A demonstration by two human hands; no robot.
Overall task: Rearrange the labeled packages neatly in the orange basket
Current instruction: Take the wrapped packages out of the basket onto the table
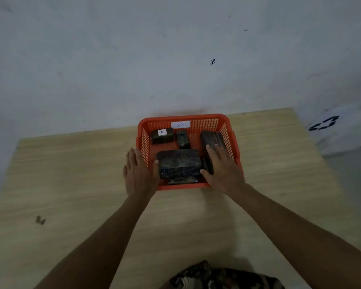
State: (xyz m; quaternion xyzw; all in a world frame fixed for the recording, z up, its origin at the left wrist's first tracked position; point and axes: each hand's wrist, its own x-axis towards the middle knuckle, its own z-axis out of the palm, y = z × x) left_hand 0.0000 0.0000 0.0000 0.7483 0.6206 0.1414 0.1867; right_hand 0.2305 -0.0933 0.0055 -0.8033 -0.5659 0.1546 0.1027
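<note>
Head view: pale wooden table [71, 184] is carrying the orange plastic lattice basket [146, 130]. Large black plastic-wrapped package [178, 163] is lying at its near side, both hands flanking it with fingers spread, gripping nothing: left hand [139, 174] touching its left edge, right hand [221, 170] resting on the long dark package [212, 138].

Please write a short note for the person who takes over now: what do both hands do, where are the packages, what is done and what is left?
Left hand: open, over the basket's left wall, thumb on the big package.
Right hand: open, flat on the long package, thumb at the big package.
All four packages sit inside the orange basket; the labeled package and small package are at the back.
Left: straighten the front package.
</note>
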